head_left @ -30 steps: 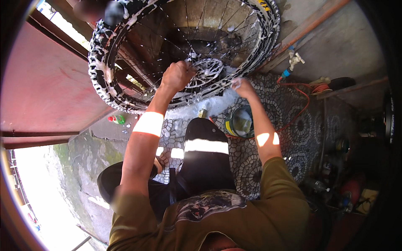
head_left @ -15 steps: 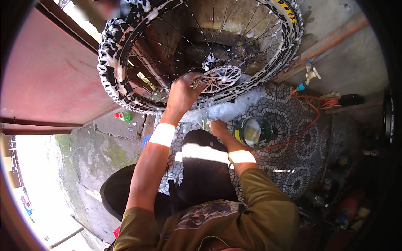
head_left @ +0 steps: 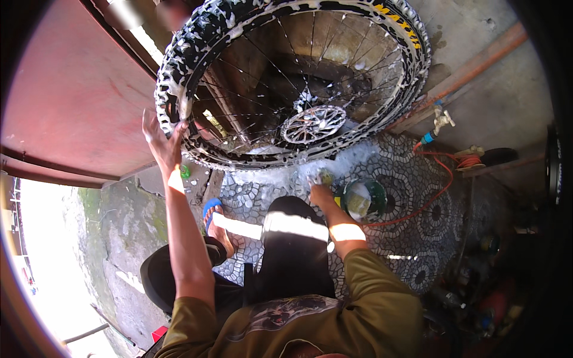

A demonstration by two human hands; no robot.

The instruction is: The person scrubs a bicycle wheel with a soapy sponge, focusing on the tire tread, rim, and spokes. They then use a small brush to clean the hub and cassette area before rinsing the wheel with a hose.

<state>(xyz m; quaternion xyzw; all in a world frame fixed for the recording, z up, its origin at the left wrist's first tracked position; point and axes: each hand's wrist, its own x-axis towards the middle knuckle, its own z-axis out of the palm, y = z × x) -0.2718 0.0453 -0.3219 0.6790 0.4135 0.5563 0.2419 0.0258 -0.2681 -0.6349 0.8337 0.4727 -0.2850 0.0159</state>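
A bicycle wheel [head_left: 206, 134] with a knobbly black tyre, covered in white suds, leans upright before me. Its silver disc rotor [head_left: 313, 124] faces me at the hub. My left hand [head_left: 165, 146] is at the lower left of the tyre, fingers spread apart, with the thumb against the soapy edge. Low by the foamy floor, my right hand [head_left: 320, 192] is closed on a yellowish-green sponge [head_left: 326, 176], partly hidden by the fingers. Just right of that hand stands a dark green bucket [head_left: 381, 200] with a pale block and suds inside.
A brass tap [head_left: 443, 119] with a blue connector feeds an orange hose [head_left: 449, 173] across the pebble-patterned floor [head_left: 412, 209]. A reddish panel [head_left: 71, 101] stands at the left. A green bottle [head_left: 185, 172] lies behind my left wrist. My foot wears a blue flip-flop [head_left: 210, 204].
My left hand has gone from the disc rotor leftward to the tyre's edge. The wheel has shifted slightly right. My right hand has moved a little, and the sponge shows more clearly.
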